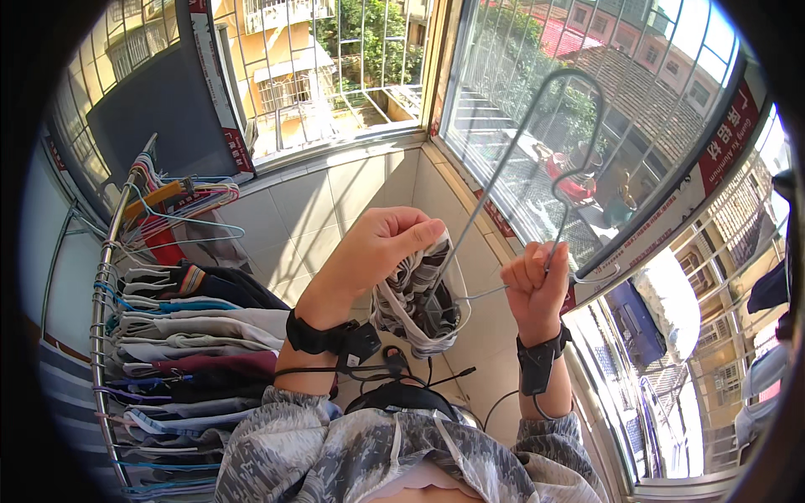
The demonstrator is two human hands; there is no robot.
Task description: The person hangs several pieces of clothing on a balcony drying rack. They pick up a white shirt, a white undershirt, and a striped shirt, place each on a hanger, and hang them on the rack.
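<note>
My left hand (pixel 381 241) is closed, thumb against fingers, on the upper edge of a grey-and-white patterned garment (pixel 415 314). The garment hangs bunched in front of my body; its kind is hard to make out. A thin blue-grey wire hanger (pixel 573 72) rises toward the camera, its bent top well above both hands. One long side of its wire runs down into the garment's opening, where its end is hidden. My right hand (pixel 535 285), to the right of the garment, is closed around the hanger's wire.
On the left, a metal rail (pixel 102 302) carries many garments on hangers, with bare coloured hangers (pixel 197 205) at its far end. Barred windows (pixel 360 67) and a sliding glass pane (pixel 520 101) stand ahead and right. Low tiled walls (pixel 310 189) enclose the corner. Cables hang from my wrist bands.
</note>
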